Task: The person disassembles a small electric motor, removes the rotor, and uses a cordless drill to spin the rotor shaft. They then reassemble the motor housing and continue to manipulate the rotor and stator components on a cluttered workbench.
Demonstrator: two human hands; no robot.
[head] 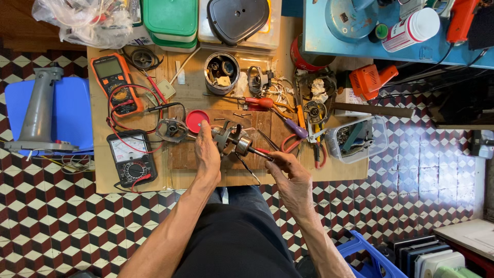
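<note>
My left hand (207,152) grips a small metal motor assembly (226,136) above a low wooden work table (103,175). A steel shaft with a rotor (247,146) runs out of it toward my right hand (290,177). That hand holds a red-handled tool (265,152) against the shaft's end. A round metal motor cover (171,128) and a red lid (196,120) lie just left of my left hand.
An orange multimeter (114,82) and a black analog meter (131,159) with red leads sit at left. A tin of parts (222,72), screwdrivers (260,103), pliers (316,139) and a clear plastic tub (357,139) crowd the table. A blue stool (72,110) holds a grey fan stand.
</note>
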